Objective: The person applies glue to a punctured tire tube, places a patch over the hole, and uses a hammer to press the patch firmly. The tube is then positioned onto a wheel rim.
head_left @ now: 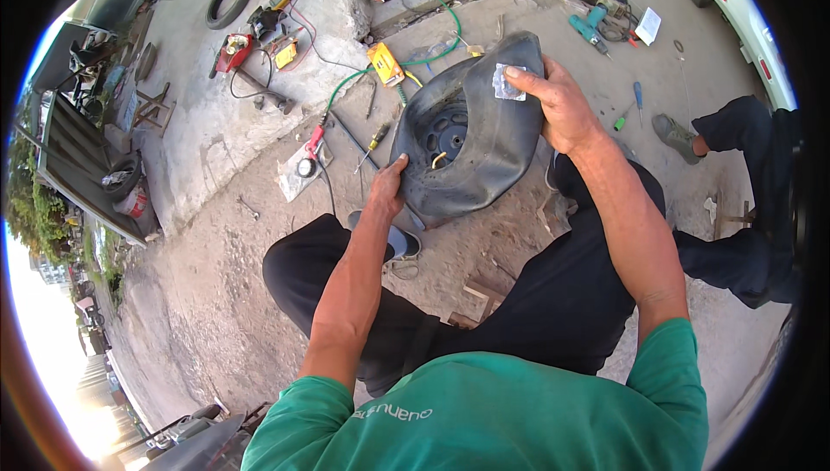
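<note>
A black rubber inner tube (497, 155), slack and bent, is held up between my two hands over my knees. My left hand (392, 186) grips its left edge, thumb on top. At the upper right edge, my right hand (562, 108) grips the tube, its thumb on a square of shiny clear film (508, 82) stuck to the rubber. A curved brass-coloured valve stem (439, 159) pokes up from the tube. Through the tube's hole shows a dark wheel (448, 132) with round holes. The fingers under the rubber are hidden.
An air gauge (308, 165) on a green hose and a yellow-handled screwdriver (377, 138) lie left of the tube. Ahead are a yellow box (385, 65), a teal drill (588, 32) and a tyre (230, 1). Another person's leg (735, 134) is at right, near a white vehicle (750, 22).
</note>
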Tool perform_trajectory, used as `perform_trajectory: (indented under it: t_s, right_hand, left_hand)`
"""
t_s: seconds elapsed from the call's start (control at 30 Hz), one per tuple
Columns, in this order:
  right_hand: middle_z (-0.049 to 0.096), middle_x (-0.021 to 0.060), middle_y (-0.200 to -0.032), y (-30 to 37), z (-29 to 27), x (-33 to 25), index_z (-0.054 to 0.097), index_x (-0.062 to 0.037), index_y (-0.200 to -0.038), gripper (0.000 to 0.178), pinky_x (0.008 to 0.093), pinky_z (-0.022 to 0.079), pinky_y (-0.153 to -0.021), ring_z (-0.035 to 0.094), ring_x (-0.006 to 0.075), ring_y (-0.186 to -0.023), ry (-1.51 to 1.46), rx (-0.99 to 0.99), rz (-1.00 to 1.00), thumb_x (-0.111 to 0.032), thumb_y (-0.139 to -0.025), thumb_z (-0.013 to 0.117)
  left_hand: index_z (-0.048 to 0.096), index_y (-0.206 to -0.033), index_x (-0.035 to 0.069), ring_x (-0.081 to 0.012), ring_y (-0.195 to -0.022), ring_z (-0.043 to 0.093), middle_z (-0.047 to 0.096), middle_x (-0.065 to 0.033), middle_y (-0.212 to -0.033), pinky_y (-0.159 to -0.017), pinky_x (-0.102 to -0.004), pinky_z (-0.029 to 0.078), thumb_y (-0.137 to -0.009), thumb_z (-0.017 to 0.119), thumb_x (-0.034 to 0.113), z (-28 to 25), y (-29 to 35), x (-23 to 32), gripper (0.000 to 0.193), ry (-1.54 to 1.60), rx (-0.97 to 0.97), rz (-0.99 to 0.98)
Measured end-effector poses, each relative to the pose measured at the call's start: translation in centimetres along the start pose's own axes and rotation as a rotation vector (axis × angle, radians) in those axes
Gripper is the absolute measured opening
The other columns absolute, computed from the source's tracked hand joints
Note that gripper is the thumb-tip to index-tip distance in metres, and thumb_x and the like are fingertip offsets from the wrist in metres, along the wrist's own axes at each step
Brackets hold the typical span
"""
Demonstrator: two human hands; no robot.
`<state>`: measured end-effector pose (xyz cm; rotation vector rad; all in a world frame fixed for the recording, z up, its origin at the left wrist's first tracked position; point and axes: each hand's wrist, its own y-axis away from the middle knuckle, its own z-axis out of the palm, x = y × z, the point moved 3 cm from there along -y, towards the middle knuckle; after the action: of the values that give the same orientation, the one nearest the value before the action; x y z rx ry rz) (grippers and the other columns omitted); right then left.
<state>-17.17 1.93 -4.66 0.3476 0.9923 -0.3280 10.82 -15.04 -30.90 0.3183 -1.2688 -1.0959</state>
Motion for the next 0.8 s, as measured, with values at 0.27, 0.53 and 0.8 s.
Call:
perform_trajectory:
  t_s: [0.27,0.53,0.8]
  right_hand:
    - [0.068,0.0128,-0.116,0.0,1.2,1.7,0.056,0.0058,-0.128,0.041,0.0350,0.056,-0.090,0.068,0.0186,-0.100,-0.057,0.011,0.044,-0.012,-0.094,0.072]
    - [0.068,0.0139,-0.116,-0.9,1.9,3.0,0.061,0.0069,-0.122,0.031,0.0362,0.058,-0.085,0.069,0.0203,-0.100,-0.040,0.065,0.027,-0.008,-0.095,0.068]
    - [0.068,0.0099,-0.120,-0.4,1.4,1.0,0.060,-0.0037,-0.129,0.042,0.0336,0.052,-0.091,0.065,0.0166,-0.108,0.030,-0.001,0.044,-0.036,-0.102,0.065]
  left_hand:
    - [0.047,-0.149,-0.003,-0.0351,-0.130,0.058,0.064,-0.0188,-0.134,-0.107,-0.0483,0.045,-0.091,0.074,0.051,8.0,8.6,3.4,0.084,-0.313,-0.078,0.254]
    - [0.040,-0.151,-0.007,-0.0212,-0.122,0.061,0.065,-0.0197,-0.131,-0.104,-0.0358,0.048,-0.095,0.070,0.013,19.9,17.0,6.5,0.067,-0.510,-0.148,0.563]
    - [0.059,-0.116,-0.008,-0.0307,-0.087,0.073,0.073,-0.0220,-0.100,-0.081,-0.0410,0.061,-0.101,0.047,0.012,20.4,15.3,11.9,0.028,0.112,-0.174,0.465]
